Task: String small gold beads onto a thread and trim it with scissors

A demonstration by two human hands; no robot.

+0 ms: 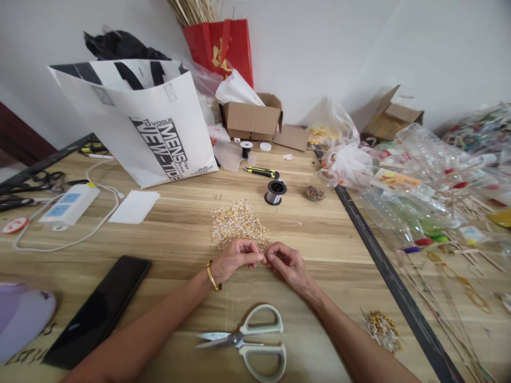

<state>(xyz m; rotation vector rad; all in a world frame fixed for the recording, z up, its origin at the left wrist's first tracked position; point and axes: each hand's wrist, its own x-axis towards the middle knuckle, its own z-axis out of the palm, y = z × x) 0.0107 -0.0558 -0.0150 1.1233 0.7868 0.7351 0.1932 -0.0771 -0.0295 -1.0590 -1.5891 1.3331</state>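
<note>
My left hand [241, 258], with a gold bracelet [213, 275] at the wrist, is closed in a pinch at the near edge of a heap of small gold and white beaded pieces [237, 222]. Close beside it, my right hand [289, 264] pinches too, its fingertips almost meeting the left ones. Whatever lies between the fingers is too small to make out. Scissors with pale handles [261, 338] lie slightly open on the table, nearer to me than both hands. A smaller bunch of gold and white pieces [381, 331] rests beyond my right forearm.
Behind the heap are a wire spool [275, 192], a yellow-black cutter knife [261, 172] and a jar of beads [319, 186]. A black phone [99, 308] and white power strip [67, 205] lie left. A white paper bag [139, 122] stands at the back; plastic bottles [419, 207] crowd the right.
</note>
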